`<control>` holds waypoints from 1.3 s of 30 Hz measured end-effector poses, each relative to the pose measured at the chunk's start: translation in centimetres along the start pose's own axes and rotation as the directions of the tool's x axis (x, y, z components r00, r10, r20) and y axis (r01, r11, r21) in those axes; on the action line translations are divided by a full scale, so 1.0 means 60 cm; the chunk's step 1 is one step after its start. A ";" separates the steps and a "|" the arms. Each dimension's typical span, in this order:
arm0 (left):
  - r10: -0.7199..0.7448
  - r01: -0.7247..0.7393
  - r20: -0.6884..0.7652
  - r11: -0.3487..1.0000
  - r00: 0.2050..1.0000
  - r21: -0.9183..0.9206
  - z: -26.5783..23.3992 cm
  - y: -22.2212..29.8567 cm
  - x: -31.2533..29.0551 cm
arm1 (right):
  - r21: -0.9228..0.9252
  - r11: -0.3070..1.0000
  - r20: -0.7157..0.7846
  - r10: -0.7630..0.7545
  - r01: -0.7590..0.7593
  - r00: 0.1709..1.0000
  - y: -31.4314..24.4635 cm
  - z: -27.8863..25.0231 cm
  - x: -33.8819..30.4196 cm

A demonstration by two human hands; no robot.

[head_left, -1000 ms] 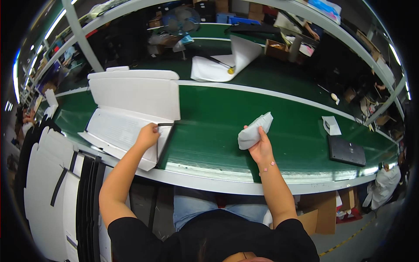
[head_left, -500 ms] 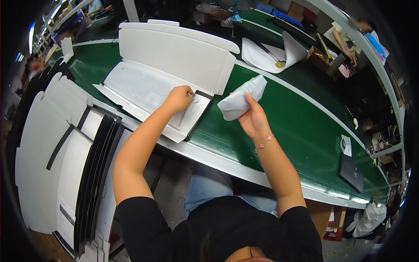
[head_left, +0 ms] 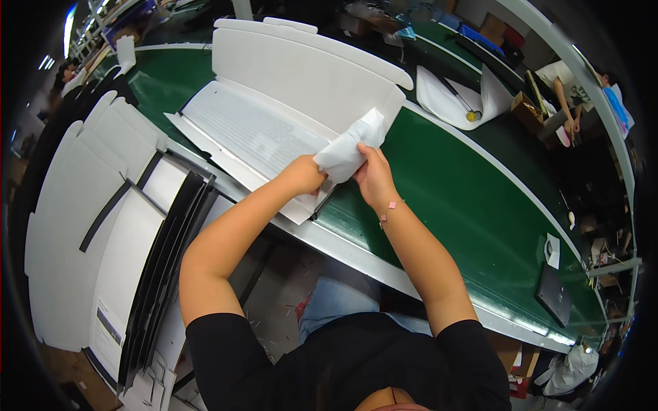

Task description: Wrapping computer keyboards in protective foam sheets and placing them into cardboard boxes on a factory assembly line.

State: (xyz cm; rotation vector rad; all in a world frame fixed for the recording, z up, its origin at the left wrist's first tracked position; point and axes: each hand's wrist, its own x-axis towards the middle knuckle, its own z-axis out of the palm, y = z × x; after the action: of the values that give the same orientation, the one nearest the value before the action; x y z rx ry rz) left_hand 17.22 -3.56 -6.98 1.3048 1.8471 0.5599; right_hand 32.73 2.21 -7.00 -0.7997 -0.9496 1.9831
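Note:
A white box [head_left: 308,82] lies on the green work surface with its lid raised. Inside rests a long flat item [head_left: 240,130] under translucent film, its kind not clear. My right hand [head_left: 373,175] grips a white wrapped packet [head_left: 353,147], thumb on its near side, and holds it tilted over the box's right end. At the packet's lower left end is my left hand [head_left: 303,175], its fingers curled over the box's right end. The packet's end touches or overlaps this hand. What the left fingers hold is hidden.
Several opened white and black boxes [head_left: 62,240] stand stacked at my left. Beyond the green surface [head_left: 452,198] lies a white sheet [head_left: 428,96] with a yellow-ended tool. A dark flat box [head_left: 554,294] lies far right. Another person [head_left: 565,85] works at the upper right.
My right hand has brought the packet left and down to the box's right end, close to my left hand. The view has shifted slightly. The left hand stays at the box's right end.

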 end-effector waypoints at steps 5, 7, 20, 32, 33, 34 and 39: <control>0.015 0.004 -0.038 0.884 0.999 0.468 -0.006 0.003 -0.002 | -0.252 0.966 -0.094 -0.079 0.054 0.992 0.029 0.010 0.025; 0.061 -0.019 -0.046 0.787 0.997 0.617 -0.008 0.004 0.000 | -0.300 0.952 -0.123 -0.102 0.061 0.987 0.033 0.010 0.032; 0.175 -0.054 -0.260 0.909 0.950 0.414 -0.044 -0.032 -0.015 | -0.906 0.388 0.061 -0.271 0.167 0.961 0.023 0.043 0.035; 0.141 -0.073 -0.282 0.969 0.949 0.236 -0.061 -0.057 -0.060 | -0.882 0.465 -0.064 -0.270 0.071 0.961 0.054 0.066 0.056; 0.136 -0.060 -0.307 0.967 0.942 0.246 -0.061 -0.060 -0.059 | -0.917 0.394 -0.020 -0.199 0.061 0.980 0.051 0.065 0.062; 0.133 -0.047 -0.331 0.966 0.934 0.256 -0.062 -0.061 -0.058 | -0.946 0.320 0.018 -0.126 0.058 0.992 0.045 0.063 0.067; 0.377 -0.225 -0.392 0.897 0.839 0.381 -0.061 -0.056 -0.044 | -0.989 0.002 0.149 0.038 0.150 0.988 0.030 0.085 0.063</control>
State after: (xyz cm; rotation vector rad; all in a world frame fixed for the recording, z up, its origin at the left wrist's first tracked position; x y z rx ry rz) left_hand 12.77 -6.96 -6.34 1.8342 2.1936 0.8187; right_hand 26.19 2.96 -6.57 -1.3033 -2.5806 0.8846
